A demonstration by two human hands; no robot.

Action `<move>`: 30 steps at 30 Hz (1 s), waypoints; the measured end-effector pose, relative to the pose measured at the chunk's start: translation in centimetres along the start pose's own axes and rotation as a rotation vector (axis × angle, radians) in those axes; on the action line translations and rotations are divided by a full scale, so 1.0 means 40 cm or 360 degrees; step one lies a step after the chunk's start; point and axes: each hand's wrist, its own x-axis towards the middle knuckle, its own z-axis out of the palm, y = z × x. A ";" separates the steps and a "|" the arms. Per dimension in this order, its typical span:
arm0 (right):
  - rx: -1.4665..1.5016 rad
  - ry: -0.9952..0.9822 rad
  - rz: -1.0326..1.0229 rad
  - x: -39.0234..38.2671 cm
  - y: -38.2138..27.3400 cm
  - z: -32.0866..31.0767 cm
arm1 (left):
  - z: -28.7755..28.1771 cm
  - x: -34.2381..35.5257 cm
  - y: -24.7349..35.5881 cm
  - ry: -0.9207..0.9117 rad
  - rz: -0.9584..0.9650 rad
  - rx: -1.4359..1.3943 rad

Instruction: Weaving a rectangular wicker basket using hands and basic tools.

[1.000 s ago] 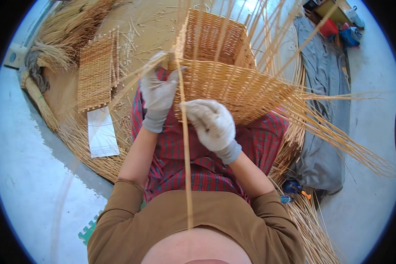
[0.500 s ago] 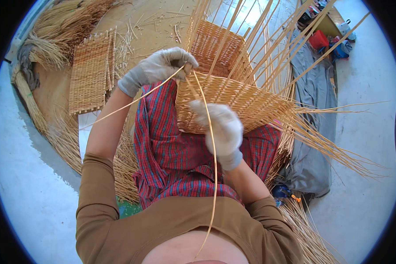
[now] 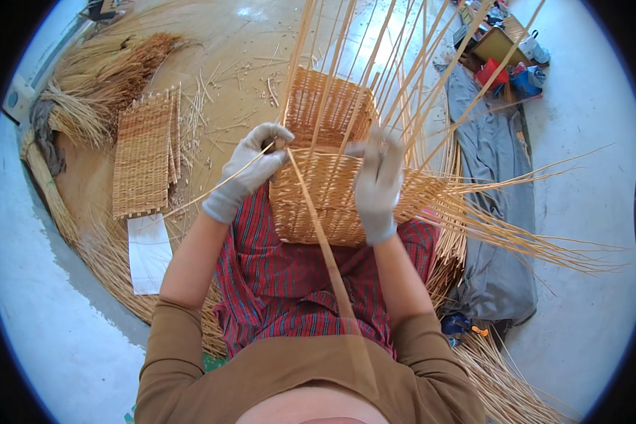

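Both hands wear pale, matte knit gloves with grey cuffs. The left hand is closed around the upper left corner of a wicker basket, where a thin, smooth strand runs off toward the lower left. A second strand, blurred and ribbon-like, drops from the same corner across the lap. The right hand is raised at the basket's near wall, fingers pointing upward; blur hides whether they grip anything.

Plaid red cloth covers the lap. Beyond it, a tan floor covering is littered with short clippings, and pale, smooth floor shows at both sides. Flat woven panels lie at left, partly over a white sheet, below shaggy straw bundles. Crumpled grey cloth stretches along the right, near a red container.

The basket rests on the lap, box-shaped and honey-coloured, its far wall redder. Tall stakes rise from its walls, while loose rods fan out rightward.
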 end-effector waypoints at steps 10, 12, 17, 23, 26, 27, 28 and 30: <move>0.0775 0.0227 0.0921 -0.013 0.009 -0.055 | 0.240 -0.098 -0.022 0.0697 0.1214 0.1310; -0.0691 0.0186 -0.0581 0.116 0.023 -0.022 | 0.278 -0.068 -0.050 0.0381 0.0709 0.1604; 0.0249 0.0314 0.0519 0.074 0.000 -0.109 | 0.284 -0.069 -0.029 0.0466 0.0756 0.1715; 0.0145 0.0286 0.0741 -0.067 0.080 -0.240 | 0.421 -0.031 0.001 0.0522 0.1208 0.1771; -0.1158 0.0140 -0.0294 0.112 0.068 -0.239 | 0.502 -0.023 0.013 0.0283 0.0888 0.1713; -0.1468 0.0166 -0.0474 0.151 0.075 -0.240 | 0.509 -0.021 0.012 0.0230 0.0657 0.1668; -0.1405 0.0135 -0.0516 0.171 0.054 -0.225 | 0.506 -0.013 -0.004 0.0302 0.0612 0.1669; -0.0920 0.0699 -0.0339 0.184 0.004 -0.202 | 0.494 -0.006 -0.044 0.0309 0.1033 0.1622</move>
